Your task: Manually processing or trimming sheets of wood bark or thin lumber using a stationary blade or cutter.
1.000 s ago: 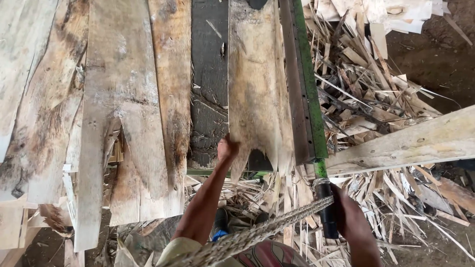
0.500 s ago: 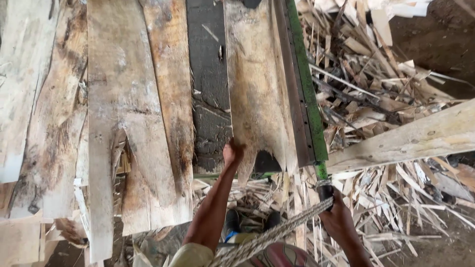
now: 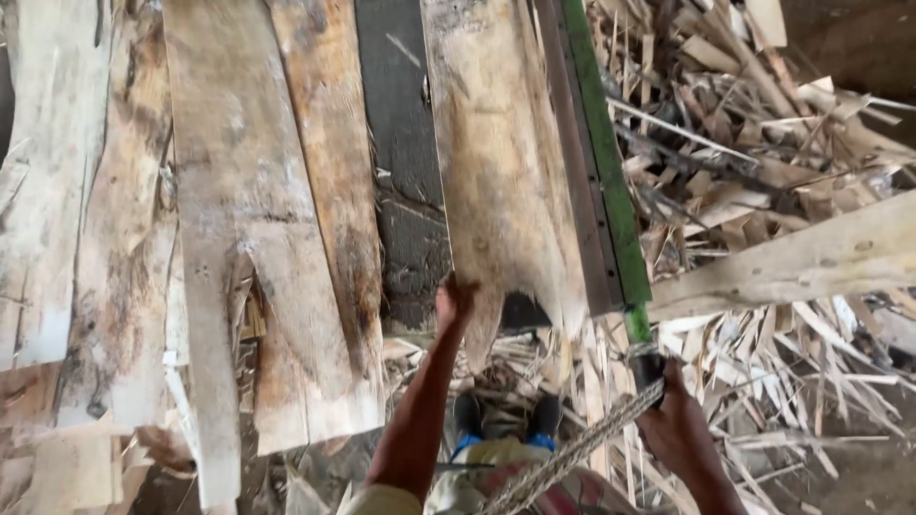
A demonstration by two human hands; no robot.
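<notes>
A thin, ragged sheet of wood veneer is seen lying lengthwise on the dark worktop, its torn lower end overhanging the near edge. The left hand is closed on that lower end, the fingers pinching the frayed corner of the sheet. The right hand is wrapped around the dark handle of a long green blade bar, which runs along the right side of the veneer sheet, just beside it. Whether the bar touches the sheet cannot be told.

To the left of the dark strip, several other wide veneer sheets are laid side by side, stained and split, some overlapping; their jagged ends hang over the near edge as well. A twisted rope is seen slanting from the right hand down towards the lower middle of the view. Between the two arms, a pair of dark shoes is visible far below.

The space to the right of the bar is taken up by a dense heap of offcut strips, piled against the bar's side. A pale wooden beam is laid across this heap, its near end reaching close to the bar just above the handle. More strips are scattered below the beam, around the right hand.
</notes>
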